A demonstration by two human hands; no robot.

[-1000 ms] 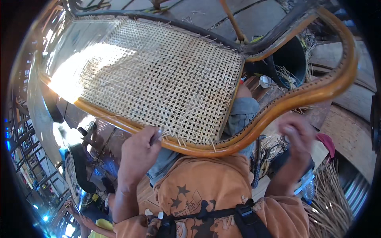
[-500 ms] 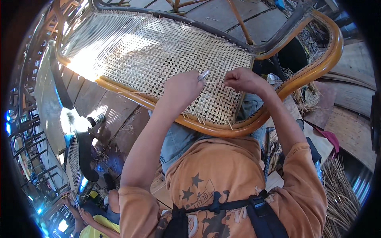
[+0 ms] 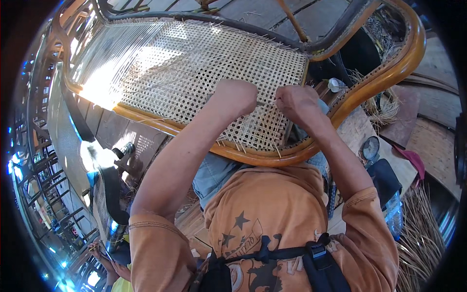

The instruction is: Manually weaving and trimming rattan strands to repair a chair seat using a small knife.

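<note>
A woven cane panel in a varnished, curved rattan frame lies across my lap. My left hand is closed in a fist over the panel, near its right end. From that fist a slim metal tool shows only a thin tip pointing right; the rest is hidden in my fingers. Just to the right, my right hand is closed too, thumb and fingers pinched together above the weave. Whatever it pinches, if anything, is too small to make out. Loose cane ends stick out along the panel's near edge.
A dark-wrapped frame rail borders the panel's far side. Another caned piece stands at the left. A person's hand shows at the lower left. Cane strips lie at the lower right, near a dark red cloth.
My left fist has turned, so the tool's silvery length no longer stands up from it. My right hand has rolled slightly with its knuckles up. The view has shifted a little.
</note>
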